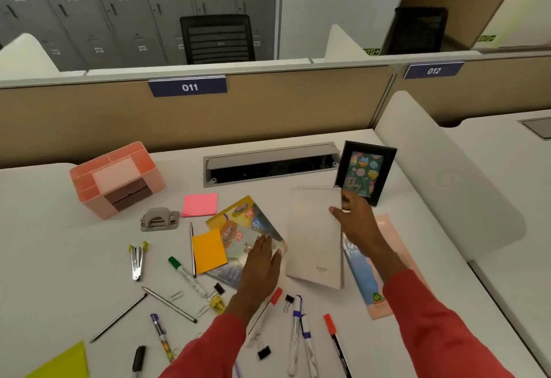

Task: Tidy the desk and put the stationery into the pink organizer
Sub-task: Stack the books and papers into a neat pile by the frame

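Where the white tabletop [74, 258] meets a tan partition [268, 109] labelled 011, a pink organizer [117, 179] stands at the far left, well apart from both hands. Right hand [356, 221]: fingers closed on the upper right edge of a beige spiral notepad [314, 237], which tilts up off the tabletop, over a pink booklet [384, 261]. Left hand [262, 267]: open grip, palm flat on a colourful booklet [238, 228] that also carries an orange sticky pad [208, 250]. Both sleeves are red. A black picture frame [365, 171] stands upright just behind the notepad, beside an open grey cable tray [271, 162] set into the surface. Loose stationery lies scattered near the front: a pink sticky pad [199, 204], a grey hole punch [159, 219], a staple remover [137, 259], a green-capped marker [186, 276], pencils, pens, paper clips and binder clips. Beyond the partition stand a black mesh chair [219, 39] and a wall of grey numbered lockers [119, 4]. A white curved divider [441, 162] separates a neighbouring desk, marked 012, at the right.
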The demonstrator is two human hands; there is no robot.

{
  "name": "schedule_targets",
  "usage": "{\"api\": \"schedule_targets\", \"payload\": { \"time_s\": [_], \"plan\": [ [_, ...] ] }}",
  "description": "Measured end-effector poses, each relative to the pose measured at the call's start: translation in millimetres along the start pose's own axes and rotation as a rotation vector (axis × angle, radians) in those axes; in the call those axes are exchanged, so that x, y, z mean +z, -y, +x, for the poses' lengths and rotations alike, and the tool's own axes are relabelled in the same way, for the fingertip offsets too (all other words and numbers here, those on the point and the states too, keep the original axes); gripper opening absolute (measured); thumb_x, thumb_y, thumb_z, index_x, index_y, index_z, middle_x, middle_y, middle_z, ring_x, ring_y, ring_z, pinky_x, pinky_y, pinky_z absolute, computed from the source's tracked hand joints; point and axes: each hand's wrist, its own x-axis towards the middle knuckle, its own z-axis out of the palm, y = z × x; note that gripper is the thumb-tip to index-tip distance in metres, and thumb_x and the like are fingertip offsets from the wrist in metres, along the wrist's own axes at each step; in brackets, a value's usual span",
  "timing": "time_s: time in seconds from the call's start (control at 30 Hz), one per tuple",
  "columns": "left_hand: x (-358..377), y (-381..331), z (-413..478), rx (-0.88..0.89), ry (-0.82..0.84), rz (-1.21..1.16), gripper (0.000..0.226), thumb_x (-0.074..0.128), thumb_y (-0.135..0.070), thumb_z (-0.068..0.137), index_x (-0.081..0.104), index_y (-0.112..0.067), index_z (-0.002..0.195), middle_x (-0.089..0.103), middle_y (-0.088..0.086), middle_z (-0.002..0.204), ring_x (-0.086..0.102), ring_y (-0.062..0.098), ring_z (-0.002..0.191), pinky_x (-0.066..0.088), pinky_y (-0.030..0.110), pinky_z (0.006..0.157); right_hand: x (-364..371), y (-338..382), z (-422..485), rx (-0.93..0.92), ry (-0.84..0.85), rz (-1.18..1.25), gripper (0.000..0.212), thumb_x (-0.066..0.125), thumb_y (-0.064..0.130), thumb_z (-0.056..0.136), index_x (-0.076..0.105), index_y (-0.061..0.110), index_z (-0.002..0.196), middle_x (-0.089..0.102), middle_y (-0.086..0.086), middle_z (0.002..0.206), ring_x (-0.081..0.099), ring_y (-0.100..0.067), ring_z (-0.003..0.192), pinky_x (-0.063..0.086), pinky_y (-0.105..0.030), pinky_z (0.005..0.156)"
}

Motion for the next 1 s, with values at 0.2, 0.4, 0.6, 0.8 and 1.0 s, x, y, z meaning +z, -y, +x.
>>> {"api": "schedule_targets", "payload": {
  "time_s": [0.2, 0.4, 0.6, 0.8, 1.0],
  "plan": [
    [-42, -41, 1, -0.133, 0.021, -0.371, 0.059, 0.040, -0.052, 0.101, 0.035, -0.025, 0.153, 0.040, 0.005, 0.156, 0.041, 0.028, 0.141, 0.033, 0.044, 0.116, -12, 37, -13, 0.043, 0.131, 0.126, 0.033, 0.067, 0.009, 0.093, 0.062, 0.019, 0.123, 0.073, -0.003, 0.109, 0.072, -0.019, 0.096, 0.061, -0.031, 0.069],
    [-87, -41, -18, -0.211, 0.094, -0.877, 0.040, 0.044, -0.047, 0.102, 0.060, -0.022, 0.129, 0.069, -0.007, 0.122, 0.064, 0.014, 0.111, 0.046, 0.038, 0.097, 20, 49, -32, 0.163, 0.270, 0.313, 0.031, 0.065, 0.014, 0.095, 0.057, 0.020, 0.124, 0.076, -0.007, 0.106, 0.074, -0.025, 0.097, 0.061, -0.045, 0.080],
    [-107, 11, -44, -0.256, 0.159, -1.076, 0.035, 0.047, -0.034, 0.103, 0.058, -0.023, 0.134, 0.069, 0.008, 0.125, 0.066, 0.033, 0.115, 0.049, 0.058, 0.101, 80, 47, -51, 0.239, 0.296, 0.398, 0.027, 0.065, 0.014, 0.096, 0.058, 0.018, 0.122, 0.076, -0.010, 0.107, 0.073, -0.028, 0.097, 0.061, -0.041, 0.078],
    [-126, 56, -65, -0.241, 0.031, -1.057, 0.033, 0.046, -0.025, 0.104, 0.055, -0.027, 0.136, 0.068, 0.008, 0.127, 0.066, 0.033, 0.114, 0.054, 0.056, 0.095, 135, 44, -60, 0.247, 0.267, 0.332, 0.018, 0.064, 0.018, 0.096, 0.062, 0.016, 0.114, 0.077, -0.007, 0.103, 0.073, -0.027, 0.095, 0.061, -0.040, 0.076],
    [-155, 103, -78, -0.333, -0.149, -1.109, 0.032, 0.046, -0.022, 0.104, 0.058, -0.023, 0.133, 0.069, 0.010, 0.125, 0.066, 0.035, 0.114, 0.053, 0.058, 0.094, 185, 10, -52, -0.033, 0.260, -0.531, 0.066, 0.073, 0.034, 0.086, 0.044, 0.016, 0.142, 0.056, -0.002, 0.136, 0.057, -0.023, 0.122, 0.051, -0.035, 0.096]
  ]
}}
